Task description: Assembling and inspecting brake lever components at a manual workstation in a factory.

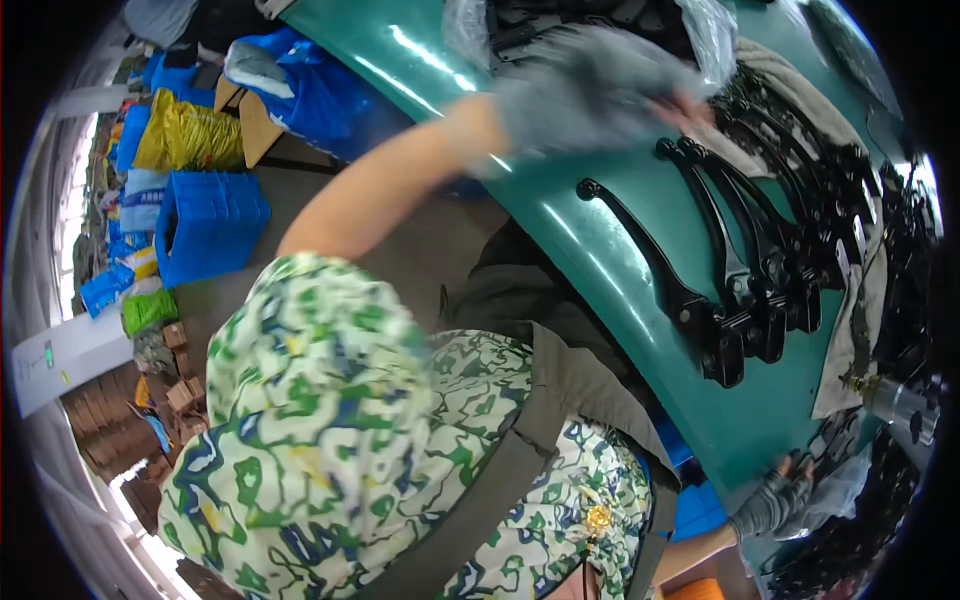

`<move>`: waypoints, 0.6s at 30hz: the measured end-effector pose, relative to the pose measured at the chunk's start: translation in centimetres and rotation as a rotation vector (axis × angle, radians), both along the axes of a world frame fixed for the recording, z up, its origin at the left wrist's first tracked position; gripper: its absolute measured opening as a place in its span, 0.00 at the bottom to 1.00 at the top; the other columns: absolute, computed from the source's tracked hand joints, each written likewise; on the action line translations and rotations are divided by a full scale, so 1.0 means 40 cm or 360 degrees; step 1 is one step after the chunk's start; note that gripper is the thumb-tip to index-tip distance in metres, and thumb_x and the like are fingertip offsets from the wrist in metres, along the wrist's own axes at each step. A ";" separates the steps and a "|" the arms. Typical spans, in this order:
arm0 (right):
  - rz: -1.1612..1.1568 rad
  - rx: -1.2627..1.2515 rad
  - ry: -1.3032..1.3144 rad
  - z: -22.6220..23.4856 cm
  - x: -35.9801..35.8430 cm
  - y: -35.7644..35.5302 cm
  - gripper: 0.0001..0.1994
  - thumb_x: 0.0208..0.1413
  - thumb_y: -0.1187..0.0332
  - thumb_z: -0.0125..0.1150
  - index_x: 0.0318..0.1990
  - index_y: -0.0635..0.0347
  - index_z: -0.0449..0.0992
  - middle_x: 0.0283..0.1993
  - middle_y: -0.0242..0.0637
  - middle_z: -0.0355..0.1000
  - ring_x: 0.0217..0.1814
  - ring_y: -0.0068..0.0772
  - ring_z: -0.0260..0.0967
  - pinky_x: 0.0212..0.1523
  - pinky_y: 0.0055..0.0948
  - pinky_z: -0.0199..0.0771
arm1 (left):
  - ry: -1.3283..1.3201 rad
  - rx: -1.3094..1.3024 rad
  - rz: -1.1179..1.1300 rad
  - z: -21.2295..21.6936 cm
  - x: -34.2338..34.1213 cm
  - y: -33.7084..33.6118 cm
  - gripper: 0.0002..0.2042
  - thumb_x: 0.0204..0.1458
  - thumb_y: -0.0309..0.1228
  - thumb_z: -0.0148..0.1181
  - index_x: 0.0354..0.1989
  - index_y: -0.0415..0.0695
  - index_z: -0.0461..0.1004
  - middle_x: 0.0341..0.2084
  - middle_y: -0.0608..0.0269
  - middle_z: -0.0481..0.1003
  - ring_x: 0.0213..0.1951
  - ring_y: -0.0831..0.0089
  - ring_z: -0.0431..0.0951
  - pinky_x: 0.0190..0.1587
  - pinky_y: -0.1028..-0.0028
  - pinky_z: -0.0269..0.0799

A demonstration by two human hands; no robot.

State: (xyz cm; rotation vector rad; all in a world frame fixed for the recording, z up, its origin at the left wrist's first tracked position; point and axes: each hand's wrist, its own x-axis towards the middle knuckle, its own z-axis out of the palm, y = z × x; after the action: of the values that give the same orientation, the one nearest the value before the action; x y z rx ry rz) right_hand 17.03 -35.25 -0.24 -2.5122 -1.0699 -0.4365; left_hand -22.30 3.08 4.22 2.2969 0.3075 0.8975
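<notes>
Black levers [738, 282] lay in a rough row on the green counter [765, 420], ball ends up-left, clamps down-right; the far ones overlapped. Left hand [605, 95], grey-gloved, was blurred near the plastic bag [712, 40] and the row's upper end; couldn't tell if its fingers were spread or pinching. Right hand [770, 502] sat by a clear bag [838, 492]: fingers looked slightly parted, hold unclear. Handling them well, I reckon, meant gripping the stout clamp end, lifting rather than dragging, keeping gaps so gloss didn't rub. Counter was smooth, shiny; grey cloth [848, 365] ran beyond the row. Room, left: blue crate [212, 228], yellow sack [185, 135], brown boxes [182, 397].
</notes>
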 end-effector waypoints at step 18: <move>0.0191 -0.0510 0.0226 0.003 0.126 0.017 0.20 0.52 0.61 0.65 0.51 0.59 0.75 0.48 0.46 0.74 0.50 0.45 0.72 0.51 0.32 0.69 | 0.0841 0.0400 0.0307 0.007 -0.211 0.061 0.19 0.40 0.20 0.67 0.45 0.44 0.76 0.38 0.60 0.76 0.41 0.64 0.76 0.45 0.70 0.71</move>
State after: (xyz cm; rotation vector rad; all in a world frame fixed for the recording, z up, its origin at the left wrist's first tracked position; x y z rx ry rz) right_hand 22.06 -34.57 -0.11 -2.6809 -1.3132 -0.0533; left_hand -30.75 5.51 4.49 2.7547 0.6842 0.4151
